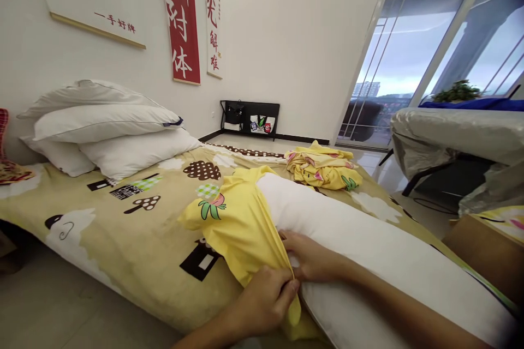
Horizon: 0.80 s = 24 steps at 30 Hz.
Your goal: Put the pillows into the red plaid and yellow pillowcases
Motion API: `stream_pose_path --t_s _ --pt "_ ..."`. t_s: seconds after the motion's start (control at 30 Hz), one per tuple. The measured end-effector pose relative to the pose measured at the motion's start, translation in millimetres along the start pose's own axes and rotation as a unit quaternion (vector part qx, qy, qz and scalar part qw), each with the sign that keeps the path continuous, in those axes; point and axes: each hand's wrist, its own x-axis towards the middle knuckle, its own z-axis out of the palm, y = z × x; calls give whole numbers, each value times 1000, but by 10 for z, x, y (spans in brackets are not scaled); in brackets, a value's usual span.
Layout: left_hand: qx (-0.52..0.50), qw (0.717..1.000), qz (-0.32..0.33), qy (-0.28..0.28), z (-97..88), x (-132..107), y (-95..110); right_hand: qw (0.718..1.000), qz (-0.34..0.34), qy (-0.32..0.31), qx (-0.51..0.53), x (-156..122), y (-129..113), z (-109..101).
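A long white pillow (352,229) lies on the bed, its far end inside a yellow pillowcase (249,223) printed with a pineapple. My left hand (266,297) is closed on the near edge of the pillowcase opening, thumb on top. Just right of it, my right hand (309,256) grips the same hem where it meets the pillow, its fingertips partly hidden at the cloth. Beyond the pillow, a crumpled heap of yellow printed fabric (321,166) rests on the bed.
Several white pillows (110,125) are stacked on the patterned bedsheet (164,234) at the left. At right stand a cardboard box (483,256) and a plastic-wrapped piece of furniture (454,131). A black folded table (249,119) leans against the far wall near the glass door (409,54).
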Motion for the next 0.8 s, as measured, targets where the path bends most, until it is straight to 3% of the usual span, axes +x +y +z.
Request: stream_pose_path --t_s 0.07,0.13,0.2,0.27,0.3,0.33,0.37,0.4,0.43,0.47,0.53,0.6,0.67,0.73,0.8 --pt "-11 999 -23 26 -37 11 76 976 19 -5 219 80 -72 2" --pt "-37 997 -31 66 -59 36 182 919 80 42 384 142 -121 38" --pt "-68 997 -15 26 -142 17 231 866 144 115 465 159 -127 82" --pt "-77 997 -6 -10 -384 -65 159 843 198 147 478 124 -108 102" --pt "-65 998 -15 21 -582 -116 71 847 212 143 466 96 -101 101" --pt "-42 994 -37 89 -825 -162 -46 859 216 130 445 69 -101 96" --pt "-7 974 -74 214 -1098 -193 -184 876 209 109 420 52 -111 90" --pt "53 934 -111 336 -1376 -204 -335 892 195 87 399 49 -131 87" --pt "109 897 -152 401 -1632 -191 -489 902 182 69 385 64 -159 89" --pt "128 882 -206 404 -1840 -157 -637 906 173 55 383 94 -192 98" --pt "93 905 -264 321 -2049 -43 -888 894 173 58 410 183 -265 133" --pt "45 926 -283 245 -1973 86 -1060 868 174 94 456 263 -333 162" --pt "0 940 -272 205 -1738 192 -1158 842 170 158 486 289 -387 143" --pt "-47 950 -245 186 -1516 271 -1205 816 157 231 505 252 -422 70" --pt "-95 954 -212 189 -1422 346 -1222 792 137 277 526 177 -432 -3"
